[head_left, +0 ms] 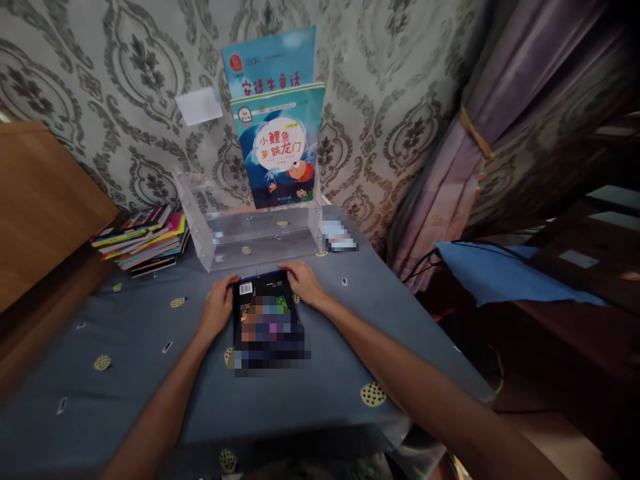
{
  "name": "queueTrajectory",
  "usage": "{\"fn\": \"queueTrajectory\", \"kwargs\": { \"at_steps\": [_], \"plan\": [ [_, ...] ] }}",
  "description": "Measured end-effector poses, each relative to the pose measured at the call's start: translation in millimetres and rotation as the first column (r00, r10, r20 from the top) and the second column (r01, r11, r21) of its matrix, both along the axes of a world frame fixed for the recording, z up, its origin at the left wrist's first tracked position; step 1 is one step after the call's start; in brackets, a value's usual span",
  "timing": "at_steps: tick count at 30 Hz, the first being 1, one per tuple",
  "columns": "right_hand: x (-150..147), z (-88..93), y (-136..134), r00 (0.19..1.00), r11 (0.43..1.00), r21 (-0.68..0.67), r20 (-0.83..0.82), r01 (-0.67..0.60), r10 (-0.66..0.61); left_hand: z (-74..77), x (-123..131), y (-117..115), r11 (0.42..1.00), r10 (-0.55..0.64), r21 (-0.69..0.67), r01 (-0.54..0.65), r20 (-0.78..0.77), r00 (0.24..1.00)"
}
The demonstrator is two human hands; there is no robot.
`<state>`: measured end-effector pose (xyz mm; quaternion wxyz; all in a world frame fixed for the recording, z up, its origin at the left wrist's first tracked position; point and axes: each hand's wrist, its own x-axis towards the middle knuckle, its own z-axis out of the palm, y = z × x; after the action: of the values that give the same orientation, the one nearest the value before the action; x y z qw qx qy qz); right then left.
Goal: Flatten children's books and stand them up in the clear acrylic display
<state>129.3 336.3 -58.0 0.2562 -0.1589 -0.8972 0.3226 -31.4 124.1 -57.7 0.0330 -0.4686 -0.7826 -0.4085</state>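
Observation:
A dark book (265, 313) with a white barcode near its far left corner is between my hands at the middle of the table. Its lower part is blurred by blocks. My left hand (220, 305) grips the far left corner, and my right hand (304, 284) has hold of the far right corner. Just beyond it stands a clear plastic book rack (203, 233). Two picture books are upright in the rack's right part: a blue-green one (280, 150) in front and a taller light blue one (270, 60) behind.
A stack of books (143, 240) lies left of the rack, beside a brown wooden panel (45, 207). A blurred pale item (339, 235) lies right of the rack. The patterned table cover (135, 320) ends near a tied purple curtain (450, 160) and a blue cloth (500, 273).

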Motion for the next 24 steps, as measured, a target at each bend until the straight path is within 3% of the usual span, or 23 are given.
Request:
{"fn": "queueTrajectory", "kwargs": {
  "at_steps": [9, 17, 24],
  "plan": [
    [2.0, 1.4, -2.6, 1.000, 0.998, 0.058, 0.003, 0.001, -0.001, 11.6, 17.4, 1.6, 0.987, -0.082, -0.156, 0.030, -0.338, 0.937],
    [10.9, 5.1, -3.5, 0.998, 0.997, 0.054, -0.030, -0.060, 0.062, 25.5, 26.3, 5.8, 0.956, -0.142, -0.293, -0.005, -0.476, 0.868],
    [14.5, 3.2, -3.5, 0.997, 0.998, 0.021, -0.050, -0.052, 0.053, 26.4, 27.9, 8.7, 0.945, -0.149, -0.327, -0.026, -0.496, 0.855]
  ]
}}
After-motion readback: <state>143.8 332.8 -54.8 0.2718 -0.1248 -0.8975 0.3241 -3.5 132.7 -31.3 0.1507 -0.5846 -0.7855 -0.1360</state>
